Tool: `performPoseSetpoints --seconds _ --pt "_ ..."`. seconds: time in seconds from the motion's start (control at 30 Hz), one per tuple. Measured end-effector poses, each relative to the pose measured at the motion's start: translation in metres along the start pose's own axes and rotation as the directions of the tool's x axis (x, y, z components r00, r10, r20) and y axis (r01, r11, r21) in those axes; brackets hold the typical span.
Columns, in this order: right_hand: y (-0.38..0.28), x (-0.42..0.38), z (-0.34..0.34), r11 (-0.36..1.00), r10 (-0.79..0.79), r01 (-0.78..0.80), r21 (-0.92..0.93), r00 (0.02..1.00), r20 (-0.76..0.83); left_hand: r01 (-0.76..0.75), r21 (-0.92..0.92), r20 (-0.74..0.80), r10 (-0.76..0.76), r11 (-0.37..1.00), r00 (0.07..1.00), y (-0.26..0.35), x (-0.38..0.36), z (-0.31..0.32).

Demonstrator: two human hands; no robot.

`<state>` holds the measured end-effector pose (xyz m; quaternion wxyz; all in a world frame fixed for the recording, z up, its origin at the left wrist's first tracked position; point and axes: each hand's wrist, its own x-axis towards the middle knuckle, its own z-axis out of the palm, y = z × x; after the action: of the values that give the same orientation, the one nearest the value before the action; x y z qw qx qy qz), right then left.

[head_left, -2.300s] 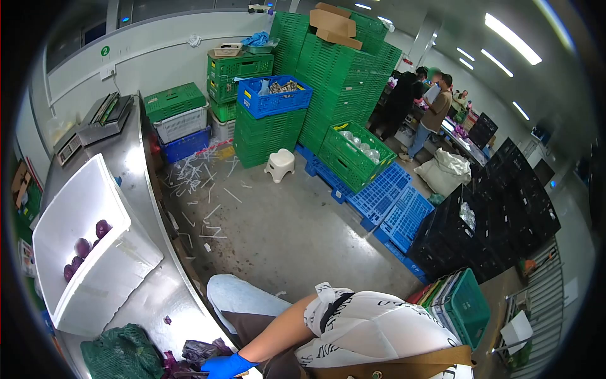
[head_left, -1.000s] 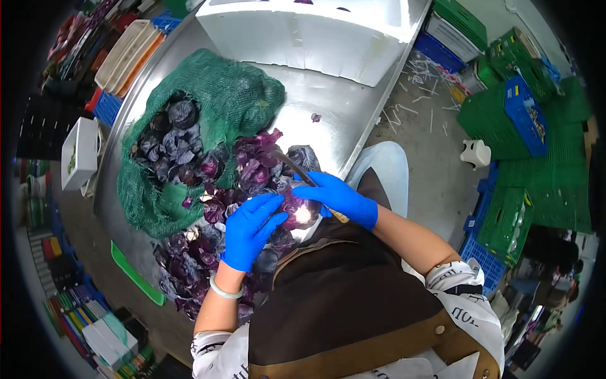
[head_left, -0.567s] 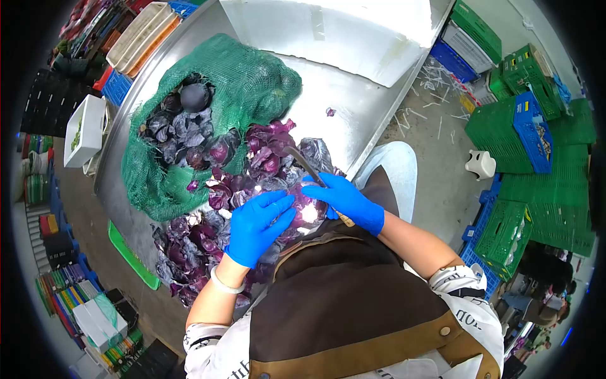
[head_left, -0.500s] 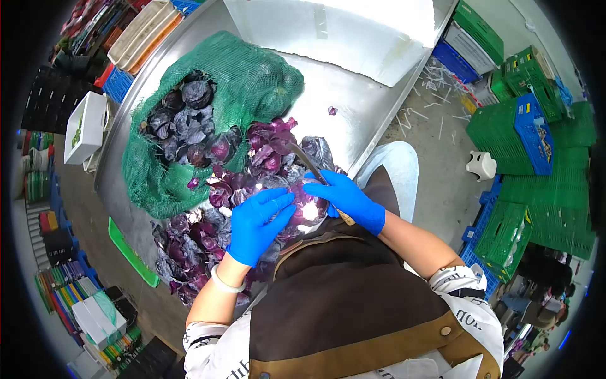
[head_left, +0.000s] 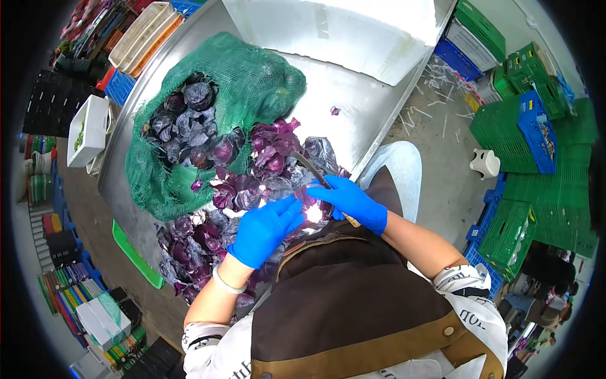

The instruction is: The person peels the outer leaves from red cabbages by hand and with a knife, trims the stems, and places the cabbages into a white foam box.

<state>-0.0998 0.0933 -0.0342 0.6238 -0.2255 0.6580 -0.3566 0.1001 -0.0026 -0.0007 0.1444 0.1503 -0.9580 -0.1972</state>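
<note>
My right hand (head_left: 350,202), in a blue glove, is closed round a knife (head_left: 309,167) with a wooden handle, its dark curved blade pointing up and left. Between my hands lies a purple cabbage (head_left: 312,210) with a pale cut patch. My left hand (head_left: 265,228), also gloved in blue, rests against the cabbage's left side, fingers together and partly over it. Loose purple leaves (head_left: 199,243) are heaped around and left of the cabbage. Behind them a green mesh bag (head_left: 246,76) lies open, with dark cabbages (head_left: 199,96) inside.
A white foam box (head_left: 341,38) stands at the back of the metal table (head_left: 344,95). Green crates (head_left: 505,136) and a white stool (head_left: 485,163) are on the right. On the left are a white box (head_left: 87,131) and a green lid-like edge (head_left: 136,254).
The fingers of my left hand have drawn closer together and lie slightly further right on the cabbage. The whole view has shifted a little. My right hand keeps the knife.
</note>
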Motion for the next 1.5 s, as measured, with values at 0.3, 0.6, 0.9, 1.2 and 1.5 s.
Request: performPoseSetpoints --seconds 0.3,0.6,0.9,1.2,1.5 --pt "0.012 0.009 0.002 0.966 -0.124 0.109 0.233 0.991 0.049 0.169 -0.222 -0.329 -0.237 0.96 0.914 0.002 0.001 0.005" --pt "-0.015 -0.014 -0.01 0.884 -0.466 0.451 0.123 0.866 0.182 0.454 -0.831 -0.063 -0.865 0.322 0.498 -0.068 -0.042 0.054" --pt "-0.03 -0.012 0.007 0.805 -0.55 0.573 -0.155 0.818 0.169 0.312 -0.95 0.229 -0.621 0.025 0.749 0.011 -0.003 0.005" --pt "-0.024 -0.012 0.017 0.718 -0.636 0.604 -0.347 0.772 0.028 0.351 -0.848 -0.016 -0.681 0.398 0.732 0.014 -0.002 0.014" --pt "-0.019 -0.005 0.016 0.785 -0.619 0.607 -0.124 0.779 -0.1 0.312 -0.818 -0.087 -0.641 0.483 0.762 0.001 -0.017 0.016"
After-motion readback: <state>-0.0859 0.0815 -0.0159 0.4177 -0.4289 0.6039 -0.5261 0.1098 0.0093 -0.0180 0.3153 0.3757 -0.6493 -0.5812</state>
